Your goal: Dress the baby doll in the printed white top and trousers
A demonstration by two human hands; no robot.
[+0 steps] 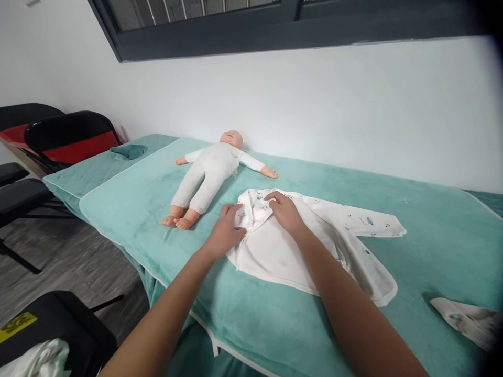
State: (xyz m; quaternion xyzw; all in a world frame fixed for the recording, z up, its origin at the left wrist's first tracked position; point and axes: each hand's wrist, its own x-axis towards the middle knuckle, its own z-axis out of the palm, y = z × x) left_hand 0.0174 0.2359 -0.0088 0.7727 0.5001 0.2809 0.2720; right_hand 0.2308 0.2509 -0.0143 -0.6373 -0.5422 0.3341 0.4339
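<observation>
A white baby shirt (pixel 283 246) with small green and dark prints lies spread open on the green bed cover. One long sleeve (pixel 369 221) stretches out to the right, and the near right front panel is folded outward. At the shirt's left side, my left hand (pixel 225 233) has thumb and fingers closed on the bunched, printed fabric. My right hand (pixel 286 212) pinches the same bunched part near its top, fingers bent. Beyond the hands, a baby doll (pixel 214 170) in a white body suit lies on its back, arms spread, its feet toward me.
The green padded cover (pixel 137 193) drapes over the bed's front edge. Another piece of printed cloth (pixel 467 317) lies at the far right. A white wall and dark window frame (pixel 204 39) stand behind. Black and red chairs (pixel 76 139) are at left, with a black seat (pixel 65 324) holding cloth nearby.
</observation>
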